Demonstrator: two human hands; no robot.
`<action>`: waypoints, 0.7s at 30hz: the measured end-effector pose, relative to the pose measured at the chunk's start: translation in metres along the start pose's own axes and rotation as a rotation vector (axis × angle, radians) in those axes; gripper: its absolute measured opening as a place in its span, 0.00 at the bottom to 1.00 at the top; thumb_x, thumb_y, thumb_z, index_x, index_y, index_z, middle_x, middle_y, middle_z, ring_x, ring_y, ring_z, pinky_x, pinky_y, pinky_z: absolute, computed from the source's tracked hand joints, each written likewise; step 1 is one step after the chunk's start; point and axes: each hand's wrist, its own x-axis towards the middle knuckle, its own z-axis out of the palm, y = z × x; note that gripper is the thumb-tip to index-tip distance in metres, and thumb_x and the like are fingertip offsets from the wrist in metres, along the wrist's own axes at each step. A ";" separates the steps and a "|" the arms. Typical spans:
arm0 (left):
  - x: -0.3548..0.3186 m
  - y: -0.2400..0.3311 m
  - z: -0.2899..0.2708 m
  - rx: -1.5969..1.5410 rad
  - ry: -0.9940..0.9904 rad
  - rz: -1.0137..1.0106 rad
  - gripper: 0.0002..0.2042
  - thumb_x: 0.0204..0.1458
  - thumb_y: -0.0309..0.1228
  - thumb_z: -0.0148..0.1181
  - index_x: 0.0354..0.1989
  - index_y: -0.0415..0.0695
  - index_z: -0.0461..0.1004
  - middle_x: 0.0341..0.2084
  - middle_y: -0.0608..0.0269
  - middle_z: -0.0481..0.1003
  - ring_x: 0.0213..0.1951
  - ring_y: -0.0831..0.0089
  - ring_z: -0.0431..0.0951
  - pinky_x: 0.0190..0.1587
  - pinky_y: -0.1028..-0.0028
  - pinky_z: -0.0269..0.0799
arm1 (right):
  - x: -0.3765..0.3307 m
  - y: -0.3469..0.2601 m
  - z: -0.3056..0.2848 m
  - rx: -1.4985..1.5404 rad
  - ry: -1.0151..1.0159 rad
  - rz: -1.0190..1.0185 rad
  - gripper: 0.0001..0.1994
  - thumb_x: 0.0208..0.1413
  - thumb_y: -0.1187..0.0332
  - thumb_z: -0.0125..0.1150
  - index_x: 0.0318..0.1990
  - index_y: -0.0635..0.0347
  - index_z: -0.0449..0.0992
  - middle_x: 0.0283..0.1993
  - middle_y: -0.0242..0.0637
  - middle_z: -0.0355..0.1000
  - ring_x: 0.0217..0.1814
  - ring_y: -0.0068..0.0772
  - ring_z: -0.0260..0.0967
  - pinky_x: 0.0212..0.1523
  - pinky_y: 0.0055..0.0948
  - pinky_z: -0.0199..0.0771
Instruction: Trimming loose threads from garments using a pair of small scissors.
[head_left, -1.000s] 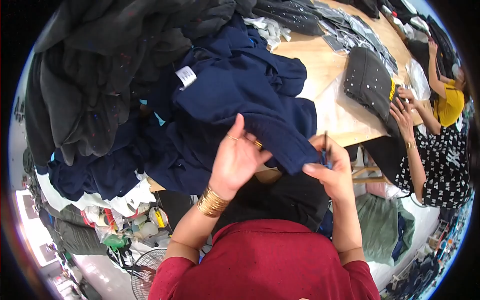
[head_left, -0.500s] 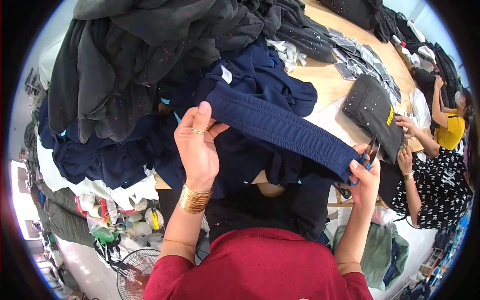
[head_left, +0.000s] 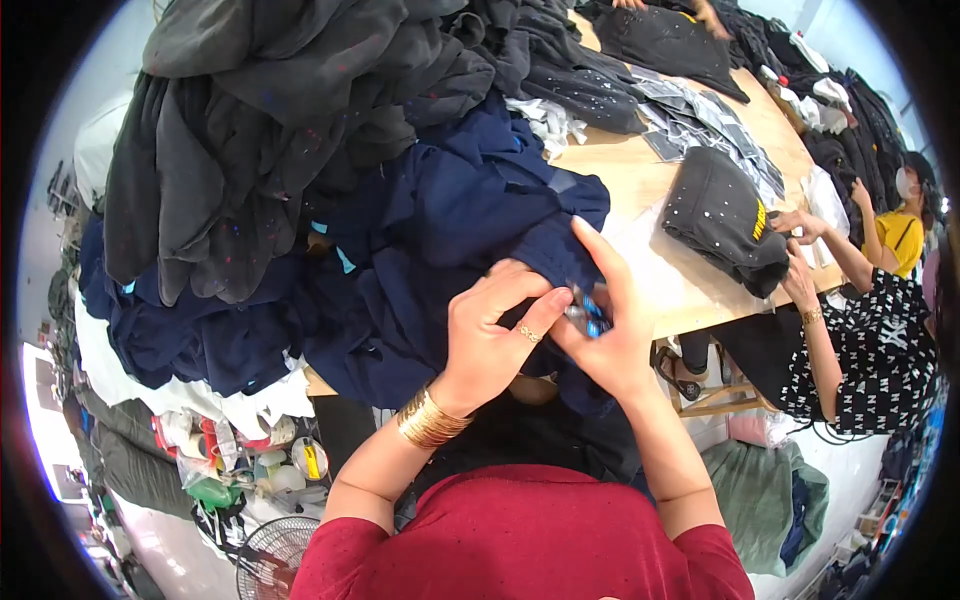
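Observation:
A navy garment [head_left: 430, 225] lies heaped in front of me at the table's edge. My left hand [head_left: 490, 340], with a ring and gold bangles, is closed on a gathered part of it, thumb toward the right hand. Close beside it, my right hand [head_left: 622, 340] is closed round a small pair of blue-handled thread snips [head_left: 593, 316], its index finger stretched up along the cloth. The snips' blades are mostly hidden between the hands, and I cannot tell whether they touch the garment.
Dark grey speckled garments [head_left: 270, 130] are piled at the far left. Grey cards [head_left: 705, 125] lie on the wooden table [head_left: 625, 170]. At right, a co-worker's hands [head_left: 795, 245] hold a folded black garment [head_left: 720, 215]. A fan [head_left: 275, 555] stands low at left.
My hands have come together from far apart, and the stretched waistband is now bunched between them. The snips moved left with my right hand. Another person's hands appear at the table's far side.

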 end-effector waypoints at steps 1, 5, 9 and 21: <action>0.005 -0.001 0.001 0.108 0.000 0.124 0.04 0.45 0.21 0.61 0.24 0.36 0.72 0.21 0.63 0.71 0.25 0.75 0.71 0.31 0.79 0.66 | 0.005 -0.002 -0.002 -0.019 -0.020 0.069 0.28 0.38 0.78 0.62 0.54 0.58 0.68 0.44 0.36 0.72 0.33 0.24 0.69 0.37 0.18 0.67; 0.020 -0.020 0.005 0.384 0.161 0.254 0.27 0.30 0.23 0.70 0.42 0.41 0.63 0.36 0.58 0.64 0.39 0.66 0.67 0.42 0.72 0.65 | 0.028 -0.007 -0.024 0.272 -0.008 0.057 0.17 0.42 0.80 0.51 0.44 0.62 0.72 0.39 0.33 0.72 0.42 0.20 0.67 0.45 0.20 0.65; 0.020 -0.025 0.020 0.392 -0.184 0.114 0.24 0.31 0.14 0.54 0.43 0.37 0.61 0.38 0.49 0.64 0.44 0.51 0.66 0.47 0.66 0.63 | 0.053 -0.027 -0.042 -0.024 -0.001 -0.097 0.13 0.41 0.78 0.51 0.37 0.64 0.75 0.36 0.32 0.72 0.39 0.20 0.67 0.43 0.19 0.65; 0.067 0.007 -0.103 0.722 0.084 0.086 0.18 0.41 0.12 0.50 0.42 0.42 0.71 0.34 0.61 0.76 0.32 0.75 0.74 0.38 0.78 0.67 | 0.024 0.034 -0.165 0.340 0.593 0.184 0.08 0.52 0.74 0.46 0.33 0.60 0.74 0.31 0.24 0.68 0.15 0.05 0.47 0.13 0.09 0.44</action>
